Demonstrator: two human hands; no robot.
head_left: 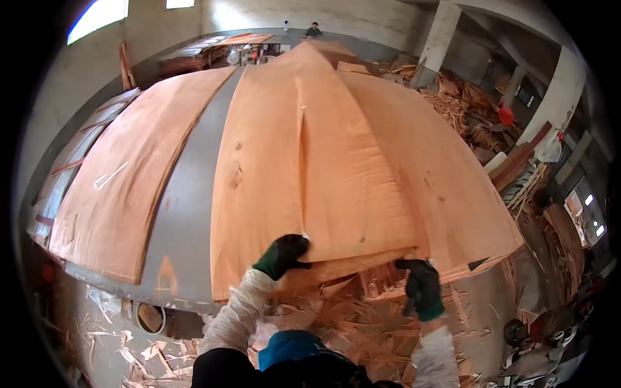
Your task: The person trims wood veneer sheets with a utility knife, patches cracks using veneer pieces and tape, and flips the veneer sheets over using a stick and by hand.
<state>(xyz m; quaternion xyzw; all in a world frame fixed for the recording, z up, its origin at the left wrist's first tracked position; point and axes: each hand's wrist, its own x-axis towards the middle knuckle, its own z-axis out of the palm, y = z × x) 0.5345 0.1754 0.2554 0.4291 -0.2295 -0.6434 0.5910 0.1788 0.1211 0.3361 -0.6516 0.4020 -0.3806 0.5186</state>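
Observation:
A wide orange-brown wood veneer sheet (pixel 259 174) lies lengthwise before me, with a long split (pixel 303 161) running from its middle to the near edge. My left hand (pixel 283 254), in a dark glove with a green cuff, grips the near edge beside the split. A small white bit shows at its fingertips. By the sheet's near right corner is my right hand (pixel 424 288), gloved alike, its thumb pointing left and its fingers curled. A tiny white bit shows at these fingertips too; what the hand holds is unclear. Another veneer sheet (pixel 440 187) lies to the right, partly beneath.
Left of the split sheet, a grey tabletop strip (pixel 187 174) separates it from another veneer sheet (pixel 129 168). Veneer scraps (pixel 343 323) litter the floor below. Scrap piles (pixel 466 110) and a pillar (pixel 436 45) stand right. A person (pixel 314 30) is at the far end.

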